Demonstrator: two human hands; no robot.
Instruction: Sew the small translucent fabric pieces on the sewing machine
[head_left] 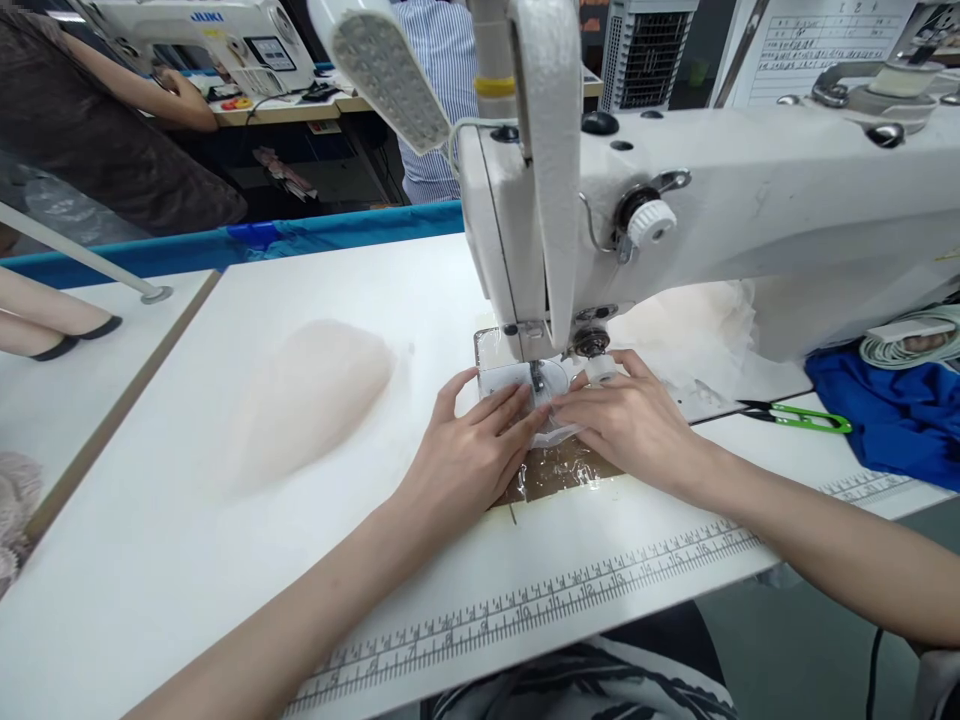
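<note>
A small piece of sheer white fabric (556,436) lies under the presser foot (535,378) of a white sewing machine (712,190). My left hand (480,435) rests flat on its left side, fingers stretched toward the foot and pressing on the cloth. From the right, my right hand (626,420) has its fingertips together on the fabric's edge, close to the left fingertips. Under both hands, a brown patch with clear film (574,470) covers the machine bed. The needle point is hidden.
A pale sheer cup-shaped piece (322,390) lies left on the white table (187,560). More sheer fabric (690,330) sits behind my right hand. Green thread snips (806,416) lie beside blue cloth (892,410). A printed ruler (525,615) runs along the front edge. Other people sit beyond.
</note>
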